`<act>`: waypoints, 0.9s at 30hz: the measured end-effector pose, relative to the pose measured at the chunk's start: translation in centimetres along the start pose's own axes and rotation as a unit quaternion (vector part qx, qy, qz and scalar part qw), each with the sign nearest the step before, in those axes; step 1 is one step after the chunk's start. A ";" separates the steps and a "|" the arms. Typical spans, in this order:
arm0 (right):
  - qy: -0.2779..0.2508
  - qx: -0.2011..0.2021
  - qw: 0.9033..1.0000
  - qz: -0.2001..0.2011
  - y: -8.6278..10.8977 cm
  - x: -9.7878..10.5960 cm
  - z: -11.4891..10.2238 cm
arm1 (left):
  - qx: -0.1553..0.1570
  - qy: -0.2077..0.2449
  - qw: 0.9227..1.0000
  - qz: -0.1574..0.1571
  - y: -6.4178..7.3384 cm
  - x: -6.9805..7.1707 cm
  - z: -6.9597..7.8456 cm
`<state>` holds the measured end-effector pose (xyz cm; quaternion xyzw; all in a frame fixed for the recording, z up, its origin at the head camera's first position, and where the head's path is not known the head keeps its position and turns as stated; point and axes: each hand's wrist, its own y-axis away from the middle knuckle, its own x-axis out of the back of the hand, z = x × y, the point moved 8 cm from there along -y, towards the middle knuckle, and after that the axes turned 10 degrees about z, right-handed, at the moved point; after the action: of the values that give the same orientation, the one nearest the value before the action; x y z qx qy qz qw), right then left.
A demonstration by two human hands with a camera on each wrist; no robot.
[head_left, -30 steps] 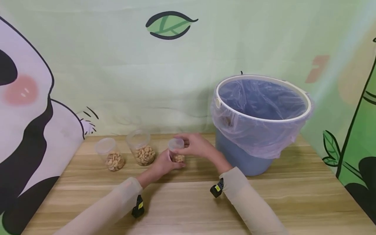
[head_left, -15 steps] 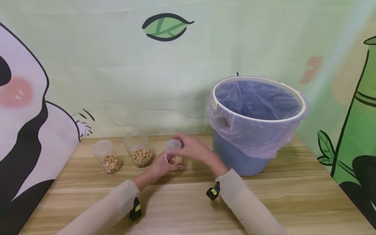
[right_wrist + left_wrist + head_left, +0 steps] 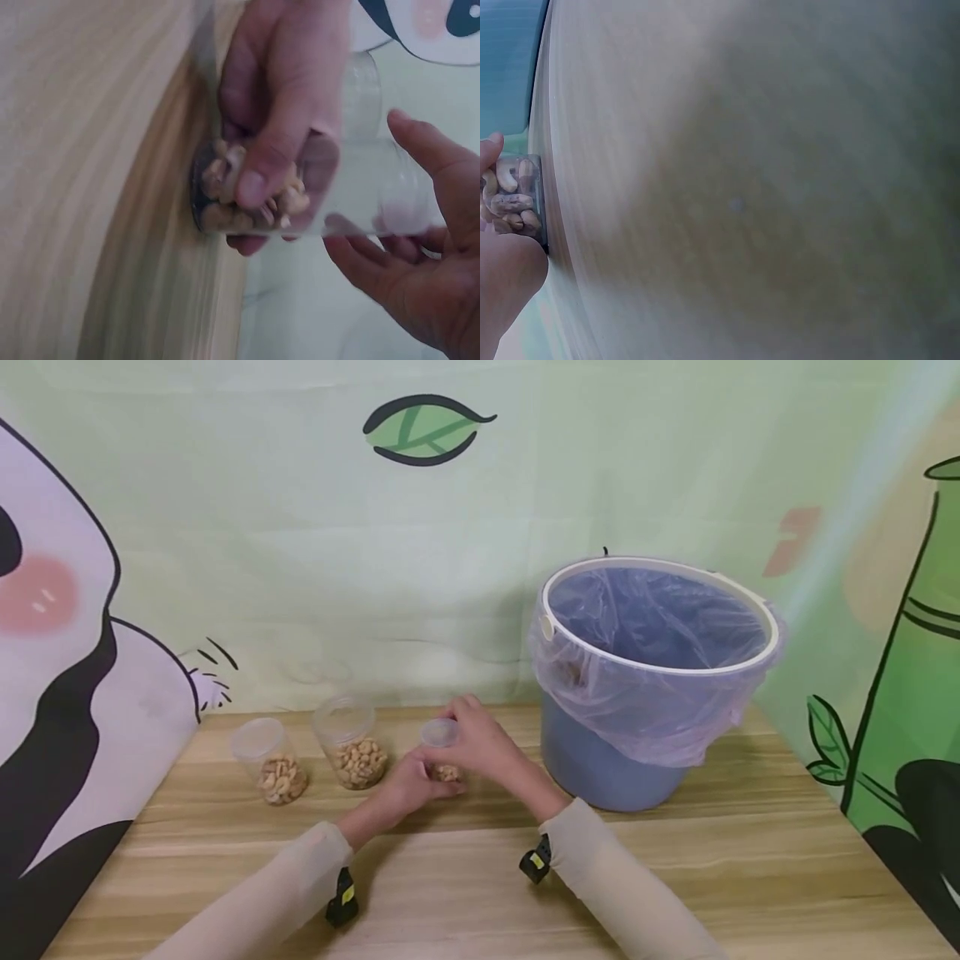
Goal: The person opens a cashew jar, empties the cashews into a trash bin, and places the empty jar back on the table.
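A small clear jar with cashews in its lower part stands upright on the table. My left hand grips it low, thumb across the front. In the right wrist view, that thumb lies over the cashews. My right hand is at the jar's pale lid, its fingers curled round the far side. Its thumb looks straight and somewhat apart from the lid in the right wrist view. The left wrist view catches only the jar's base and parts of the hand at the left edge.
To the left stand two wider lidded jars, a middle jar and a left jar, both part filled with cashews. A blue bucket with a translucent liner stands at the right. A printed cloth hangs behind the wooden table.
My right hand has turned at the lid, its fingers now pointing farther away and its wrist lower and to the left. The left hand keeps its hold. The head view has shifted slightly.
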<state>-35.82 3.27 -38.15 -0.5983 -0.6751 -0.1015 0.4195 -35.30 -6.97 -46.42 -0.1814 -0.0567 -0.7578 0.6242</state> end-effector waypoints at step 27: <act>-0.085 0.024 0.995 -0.050 0.4 3.1 -0.6 | 0.006 -0.019 1.000 0.002 -0.2 0.0 -0.2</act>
<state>-35.00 5.24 -35.77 -0.5602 -0.7395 -0.0543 0.3693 -35.56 -6.98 -46.53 -0.1925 -0.0726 -0.7527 0.6254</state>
